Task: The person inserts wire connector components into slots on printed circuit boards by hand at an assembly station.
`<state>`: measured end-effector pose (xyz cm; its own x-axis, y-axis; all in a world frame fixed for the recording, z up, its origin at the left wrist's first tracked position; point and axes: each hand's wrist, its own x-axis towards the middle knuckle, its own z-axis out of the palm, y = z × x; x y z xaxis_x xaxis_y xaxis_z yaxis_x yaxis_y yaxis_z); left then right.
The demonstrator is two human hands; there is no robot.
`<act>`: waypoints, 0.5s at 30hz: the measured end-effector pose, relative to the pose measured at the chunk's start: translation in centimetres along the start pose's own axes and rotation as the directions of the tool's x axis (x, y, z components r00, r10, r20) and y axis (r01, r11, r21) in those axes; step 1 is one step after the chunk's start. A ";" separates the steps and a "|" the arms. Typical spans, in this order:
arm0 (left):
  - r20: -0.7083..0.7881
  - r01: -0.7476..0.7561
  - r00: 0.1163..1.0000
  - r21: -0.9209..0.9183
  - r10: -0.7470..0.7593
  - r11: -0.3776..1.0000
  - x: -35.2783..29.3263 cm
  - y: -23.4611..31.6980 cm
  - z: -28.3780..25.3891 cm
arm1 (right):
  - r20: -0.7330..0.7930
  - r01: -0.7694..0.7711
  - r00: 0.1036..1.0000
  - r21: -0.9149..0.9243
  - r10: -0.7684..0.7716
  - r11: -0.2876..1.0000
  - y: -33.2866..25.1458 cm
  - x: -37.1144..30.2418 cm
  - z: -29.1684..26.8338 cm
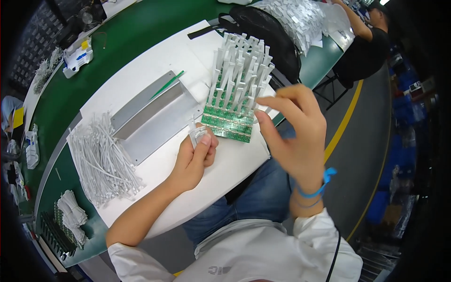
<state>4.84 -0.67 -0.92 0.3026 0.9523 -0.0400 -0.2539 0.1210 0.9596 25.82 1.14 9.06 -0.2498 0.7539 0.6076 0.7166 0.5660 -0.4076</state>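
A green circuit board panel point(227, 124) lies on the white tabletop in front of me. Rows of white flat cables point(242, 63) stand up from its far part, while bare green strips show at its near end. My left hand point(196, 157) is closed around a few short white cables point(196, 133) at the panel's near left corner. At the panel's right side, my right hand point(296, 127) has its thumb and index finger bent and a little apart, close to the standing cables. I make out nothing between those fingertips. A blue wristband point(315, 188) circles my right wrist.
A grey metal tray point(157, 124) with a thin green strip point(167, 84) stands left of the panel. Further left lies a heap of white cables point(101, 162). Behind are a black bag point(268, 37) and a bag of white parts point(296, 19). Another person point(364, 51) sits at far right.
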 end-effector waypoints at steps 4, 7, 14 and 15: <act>0.179 0.131 0.978 -0.146 -0.104 0.981 -0.2 0.5 -0.3 | 0.045 -0.133 0.991 0.348 0.125 0.928 -2.1 -2.1 3.7; 0.135 0.174 0.980 -0.235 -0.145 0.956 -0.7 -0.2 -0.1 | 0.145 -0.199 0.978 0.438 0.149 0.877 -2.2 -2.7 5.2; 0.218 0.183 0.969 -0.297 -0.120 0.937 -0.4 0.7 -0.7 | 0.307 -0.392 0.918 0.604 0.252 0.694 -0.7 -3.5 6.6; 0.132 0.180 0.980 -0.275 -0.149 0.944 -0.5 1.4 -0.3 | 0.307 -0.391 0.918 0.604 0.251 0.694 -0.4 -3.6 6.6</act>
<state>4.09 -0.91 0.32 0.4554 0.8784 -0.1452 -0.4382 0.3631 0.8222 22.09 0.38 2.50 -0.2495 0.9364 0.2467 0.2018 0.2994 -0.9325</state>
